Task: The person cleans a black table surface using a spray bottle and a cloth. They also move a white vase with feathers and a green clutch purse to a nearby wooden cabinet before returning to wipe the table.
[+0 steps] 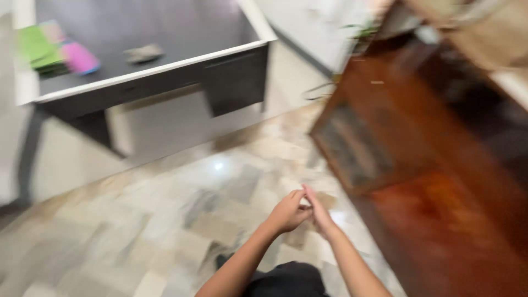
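The view is blurred by motion. My left hand (287,212) and my right hand (319,213) meet in front of me above the tiled floor (181,220), fingertips touching. A small pale thing seems pinched between them, but the blur hides what it is. The left fingers are curled; the right fingers are stretched along the left hand. A brown wooden cabinet (418,165) stands just to the right of my hands.
A dark desk (165,60) with a white rim stands at the upper left, carrying green and pink pads (58,52) and a small grey object (144,53). A plant (352,38) sits behind the cabinet by the wall.
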